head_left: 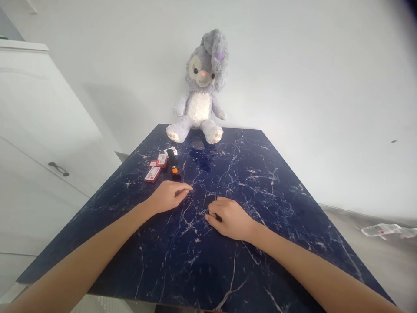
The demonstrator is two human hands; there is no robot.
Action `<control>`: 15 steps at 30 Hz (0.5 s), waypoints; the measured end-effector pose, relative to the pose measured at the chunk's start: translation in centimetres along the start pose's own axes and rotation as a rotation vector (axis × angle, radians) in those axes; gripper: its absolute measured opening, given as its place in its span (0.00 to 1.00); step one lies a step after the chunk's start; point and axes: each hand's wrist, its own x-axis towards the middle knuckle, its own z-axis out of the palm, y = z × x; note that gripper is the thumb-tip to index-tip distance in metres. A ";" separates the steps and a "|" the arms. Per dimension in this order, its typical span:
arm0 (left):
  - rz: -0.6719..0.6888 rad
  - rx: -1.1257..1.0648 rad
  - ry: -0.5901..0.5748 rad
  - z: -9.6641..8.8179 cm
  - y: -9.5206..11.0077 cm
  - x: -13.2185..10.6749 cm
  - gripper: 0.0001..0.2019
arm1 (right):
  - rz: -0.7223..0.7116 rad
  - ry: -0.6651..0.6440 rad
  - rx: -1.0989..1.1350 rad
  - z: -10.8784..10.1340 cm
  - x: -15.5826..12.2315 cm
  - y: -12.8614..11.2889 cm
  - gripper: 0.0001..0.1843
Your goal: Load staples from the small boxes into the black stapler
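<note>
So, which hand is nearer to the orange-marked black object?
Left. The left hand lies just on the near side of the black object; the right hand is farther off, to its right.

A slim black device (172, 158) with an orange patch lies lengthwise, left of centre, beside clustered red-and-white boxes (161, 161).

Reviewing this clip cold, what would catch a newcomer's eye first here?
Probably the big grey plush toy, sitting upright at the far end of the dark blue, white-veined table. Next, the small black object with its bright orange patch, lying beside some red-and-white boxes just beyond the left hand. The right hand rests near the middle of the tabletop, fingers curled.
</note>
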 end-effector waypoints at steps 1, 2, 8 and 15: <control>0.001 -0.001 -0.005 0.0 0.0 0.0 0.12 | 0.002 -0.003 -0.001 0.0 0.0 0.0 0.20; 0.002 -0.003 -0.012 0.0 0.0 0.1 0.12 | 0.005 -0.004 -0.002 0.0 0.0 0.0 0.20; -0.010 -0.010 -0.045 0.0 0.1 0.2 0.13 | 0.006 -0.006 -0.007 0.1 0.0 0.1 0.19; -0.024 -0.003 -0.068 0.0 0.1 0.2 0.13 | 0.003 -0.007 0.005 0.0 0.0 0.0 0.18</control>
